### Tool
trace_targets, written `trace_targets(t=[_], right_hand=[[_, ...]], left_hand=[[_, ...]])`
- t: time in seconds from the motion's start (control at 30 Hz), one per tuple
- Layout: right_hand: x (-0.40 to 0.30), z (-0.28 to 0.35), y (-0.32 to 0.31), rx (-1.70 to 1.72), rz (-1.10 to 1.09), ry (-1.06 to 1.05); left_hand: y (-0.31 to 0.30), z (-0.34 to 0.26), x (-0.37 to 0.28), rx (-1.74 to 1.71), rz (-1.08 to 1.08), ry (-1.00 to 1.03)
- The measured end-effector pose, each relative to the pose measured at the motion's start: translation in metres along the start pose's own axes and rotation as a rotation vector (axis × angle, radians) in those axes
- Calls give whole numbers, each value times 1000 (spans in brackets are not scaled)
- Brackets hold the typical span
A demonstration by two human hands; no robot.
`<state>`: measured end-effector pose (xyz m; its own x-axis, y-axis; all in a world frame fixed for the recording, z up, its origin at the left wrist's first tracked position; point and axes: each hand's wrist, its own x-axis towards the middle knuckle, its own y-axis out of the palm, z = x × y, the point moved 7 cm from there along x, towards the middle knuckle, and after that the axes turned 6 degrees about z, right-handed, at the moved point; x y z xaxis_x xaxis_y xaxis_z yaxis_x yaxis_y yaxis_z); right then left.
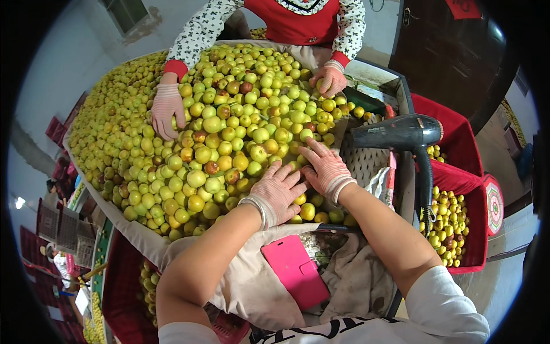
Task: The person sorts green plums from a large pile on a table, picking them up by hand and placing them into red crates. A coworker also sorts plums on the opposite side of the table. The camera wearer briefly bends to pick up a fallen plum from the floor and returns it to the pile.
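A large heap of yellow-green jujubes (212, 125), some with brown patches, fills a sorting table lined with pale cloth (129, 234). My left hand (277, 193), in a pink-and-white striped glove, lies palm down on the heap's near edge with its fingers apart. Just right of it, my right hand (324, 170), gloved alike, spreads its fingers over jujubes near a perforated chute (363, 165). The two hands almost touch. Neither visibly grips a fruit, though what lies under the palms is hidden.
Across the table, a co-worker's gloved hands (167, 109) touch the heap. A black hair dryer (393, 131) rests at the right edge. Close to my body lies a pink phone case (296, 271). Red-lined crates (475, 228) of jujubes stand right; another (124, 279) stands lower left.
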<state>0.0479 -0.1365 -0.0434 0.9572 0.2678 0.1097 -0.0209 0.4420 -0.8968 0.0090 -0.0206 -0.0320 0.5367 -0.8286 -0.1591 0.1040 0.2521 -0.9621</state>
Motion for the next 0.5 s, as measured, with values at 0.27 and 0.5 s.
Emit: trace_targets(t=[0.27,0.5], right_hand=[[-2,16,-28,6,-245,-145],[-34,26,-67,77,-410,-238]], left_hand=[[0,1,1,28,169,-36],[-26,14,0,-110,9,-48]])
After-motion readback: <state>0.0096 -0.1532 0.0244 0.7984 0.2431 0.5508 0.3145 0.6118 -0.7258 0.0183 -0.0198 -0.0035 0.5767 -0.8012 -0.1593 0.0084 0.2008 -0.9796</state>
